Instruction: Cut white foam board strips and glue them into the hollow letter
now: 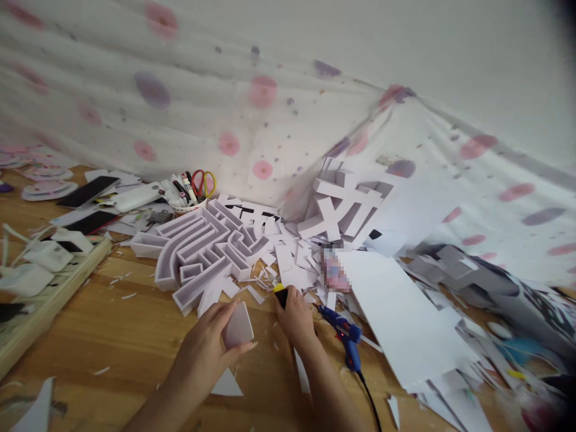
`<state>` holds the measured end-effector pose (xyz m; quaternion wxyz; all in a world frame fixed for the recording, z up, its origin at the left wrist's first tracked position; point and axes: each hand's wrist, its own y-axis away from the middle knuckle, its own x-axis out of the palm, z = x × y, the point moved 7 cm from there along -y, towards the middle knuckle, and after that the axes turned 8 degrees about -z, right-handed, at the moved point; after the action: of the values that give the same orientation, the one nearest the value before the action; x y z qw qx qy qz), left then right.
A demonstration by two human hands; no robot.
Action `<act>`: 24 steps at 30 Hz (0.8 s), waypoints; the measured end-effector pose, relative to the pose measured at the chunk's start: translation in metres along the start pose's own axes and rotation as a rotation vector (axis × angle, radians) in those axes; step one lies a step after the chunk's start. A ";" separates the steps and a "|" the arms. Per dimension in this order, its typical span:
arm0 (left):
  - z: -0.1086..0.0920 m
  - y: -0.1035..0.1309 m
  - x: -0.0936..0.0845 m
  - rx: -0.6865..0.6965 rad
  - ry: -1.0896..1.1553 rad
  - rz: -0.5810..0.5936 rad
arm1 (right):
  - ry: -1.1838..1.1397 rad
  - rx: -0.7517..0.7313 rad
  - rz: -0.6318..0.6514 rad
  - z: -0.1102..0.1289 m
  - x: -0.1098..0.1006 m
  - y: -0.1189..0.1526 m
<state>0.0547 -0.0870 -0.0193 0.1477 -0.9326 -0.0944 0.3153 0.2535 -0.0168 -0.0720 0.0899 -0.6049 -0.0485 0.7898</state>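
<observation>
Between the thumb and fingers of my left hand point(209, 339) is a small white foam board piece point(239, 327), held up above the wooden table. My right hand point(297, 318) lies close to the tabletop, its fingers round a small black tool with a yellow end point(280, 294); its exact kind is hidden by the fingers. Just right of that hand rests a blue glue gun point(344, 333), a small red light on its body and its black cord running toward me. Beyond both hands stands a large hollow white character shape point(202, 246) built from thin upright strips.
A second white character point(344, 204) leans at the back against the spotted sheet point(261, 93). White offcuts litter the table point(135, 336). A large white board point(405, 318) lies to the right. Scissors point(204, 183) and pens stand in a cup; a power strip point(58, 294) with chargers sits left.
</observation>
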 end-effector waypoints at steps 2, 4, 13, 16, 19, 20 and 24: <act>0.004 0.000 -0.002 -0.027 -0.041 -0.022 | 0.016 -0.017 -0.036 0.000 -0.001 -0.001; 0.011 -0.001 -0.003 -0.123 -0.057 -0.023 | 0.007 -0.039 -0.064 0.002 -0.003 -0.001; 0.044 -0.023 -0.008 -0.636 0.486 0.266 | -0.686 -0.478 0.009 0.084 -0.037 0.030; 0.044 -0.036 -0.014 -0.629 0.511 0.350 | -0.784 -0.537 0.045 0.114 -0.045 0.033; 0.045 -0.042 -0.017 -0.630 0.451 0.363 | -0.789 -0.523 0.066 0.130 -0.039 0.027; 0.046 -0.042 -0.017 -0.633 0.422 0.362 | -0.787 -0.516 0.070 0.133 -0.035 0.024; 0.050 -0.044 -0.014 -0.601 0.365 0.329 | -0.799 -0.503 0.070 0.134 -0.013 0.015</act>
<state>0.0097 -0.0389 -0.0343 -0.1702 -0.9779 -0.0040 0.1217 0.1260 -0.0295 -0.0270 -0.1115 -0.2581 -0.2486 0.9269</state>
